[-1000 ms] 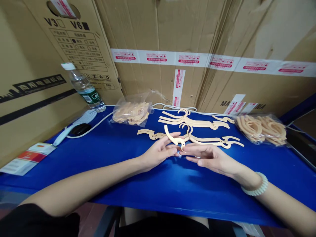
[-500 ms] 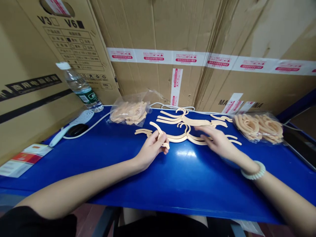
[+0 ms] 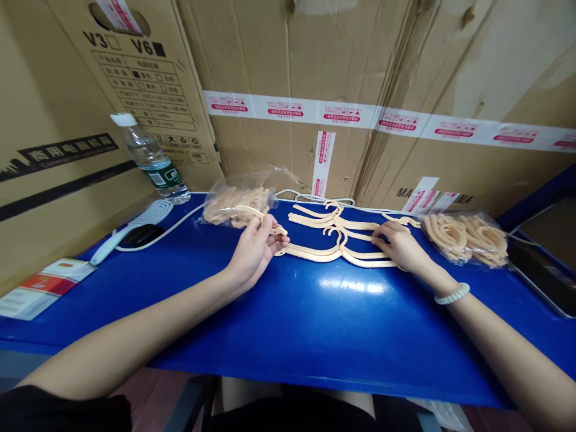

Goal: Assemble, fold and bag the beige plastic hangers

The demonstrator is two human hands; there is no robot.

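My left hand [image 3: 252,253] is closed around a loose, curved beige hanger piece [image 3: 248,210], raised off the table. Just to its right, beige plastic hangers [image 3: 310,252] lie in a front row, with small hooks at their middle. Behind them is a second row of hangers [image 3: 310,221]. My right hand [image 3: 399,245] pinches the right end of a hanger arm [image 3: 355,236] in that back row. Its fingers hide the tip of the arm, and the hand covers the front row's right ends. A short hanger piece [image 3: 400,219] lies just beyond my right hand.
Clear bags of beige pieces lie at the back left [image 3: 225,207] and right [image 3: 465,237]. A water bottle [image 3: 157,171], a pale-handled brush [image 3: 130,228] and a flat box [image 3: 47,288] are on the left. A white cable [image 3: 310,197] runs along the cardboard boxes [image 3: 288,54].
My left hand has moved left and back with its hanger piece, tilting it flatter. My right hand has come down from hovering and pinched a hanger arm. The view has shifted slightly.
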